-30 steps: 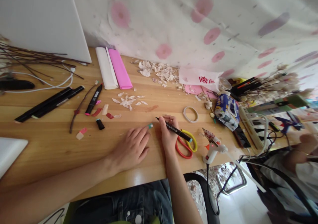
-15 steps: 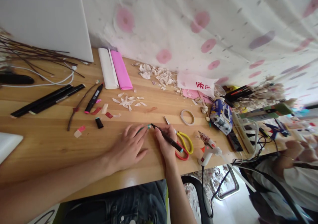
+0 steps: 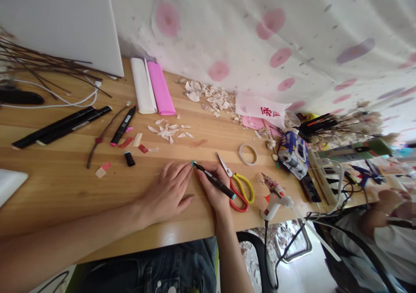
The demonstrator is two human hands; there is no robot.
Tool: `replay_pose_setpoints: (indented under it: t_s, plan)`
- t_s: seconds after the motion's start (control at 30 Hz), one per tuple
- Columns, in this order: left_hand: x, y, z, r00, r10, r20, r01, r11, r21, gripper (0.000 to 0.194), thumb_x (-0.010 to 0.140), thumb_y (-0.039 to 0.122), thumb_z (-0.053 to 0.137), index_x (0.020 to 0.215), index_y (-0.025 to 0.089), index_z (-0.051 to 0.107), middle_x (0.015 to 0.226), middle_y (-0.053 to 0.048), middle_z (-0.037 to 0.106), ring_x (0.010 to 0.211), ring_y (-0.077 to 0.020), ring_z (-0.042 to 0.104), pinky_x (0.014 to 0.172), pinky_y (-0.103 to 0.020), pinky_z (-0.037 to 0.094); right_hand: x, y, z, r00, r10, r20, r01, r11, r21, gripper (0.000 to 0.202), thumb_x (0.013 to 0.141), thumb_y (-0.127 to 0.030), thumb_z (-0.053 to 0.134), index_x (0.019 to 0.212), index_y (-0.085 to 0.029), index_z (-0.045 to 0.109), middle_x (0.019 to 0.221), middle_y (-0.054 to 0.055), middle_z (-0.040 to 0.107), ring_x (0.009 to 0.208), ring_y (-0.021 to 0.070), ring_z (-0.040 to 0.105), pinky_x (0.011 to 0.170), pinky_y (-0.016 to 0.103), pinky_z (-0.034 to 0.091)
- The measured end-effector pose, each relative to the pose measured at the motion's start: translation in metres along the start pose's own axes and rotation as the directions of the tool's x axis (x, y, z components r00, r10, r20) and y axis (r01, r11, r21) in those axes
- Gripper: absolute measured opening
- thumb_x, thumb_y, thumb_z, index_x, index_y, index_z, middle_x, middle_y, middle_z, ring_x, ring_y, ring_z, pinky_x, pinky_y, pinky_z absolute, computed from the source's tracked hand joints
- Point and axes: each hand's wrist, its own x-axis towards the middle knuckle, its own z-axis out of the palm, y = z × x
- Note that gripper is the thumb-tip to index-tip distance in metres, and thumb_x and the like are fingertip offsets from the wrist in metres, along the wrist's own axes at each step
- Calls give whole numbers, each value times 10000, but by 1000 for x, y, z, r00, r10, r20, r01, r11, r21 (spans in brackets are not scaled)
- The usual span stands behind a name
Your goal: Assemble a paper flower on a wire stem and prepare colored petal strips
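Two black markers (image 3: 74, 126), side by side, left part of tabletop (image 3: 113, 197). Brown twig (image 3: 103, 132), lying slanted. Pink-ended marker (image 3: 123, 126), just beside twig. Black cap (image 3: 129, 159), lying loose. Left hand (image 3: 170, 189), palm down, fingers outstretched, unclenched, fingertips at small teal piece (image 3: 194, 163). Teal-ended marker (image 3: 216, 182), slanted, tip at teal piece, grasped by right hand (image 3: 217, 193). Scissors (image 3: 230, 173), red and yellow handles, just beside. Tape roll (image 3: 241, 155), flat. White glue gun (image 3: 275, 201).

Bare forearms (image 3: 104, 228), dark blue denim (image 3: 126, 273) across the lap, stitched seams, pale round spots (image 3: 172, 289) near the front
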Motion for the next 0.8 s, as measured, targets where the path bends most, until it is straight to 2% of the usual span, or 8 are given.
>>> replay_pose_setpoints:
  t_s: [0.8]
  plan:
    - [1,0,-2,999,-27,20,27,1000,6,600,985,403,478,1398,-30,522,1448,-244,554,1339,-373,454,1142,-590,270,0,-1,-1,1000,-4,-10,4,1000,-18,173,830,-389,736,818,-237,653,762,-8,706,685,185,636,642,322,525]
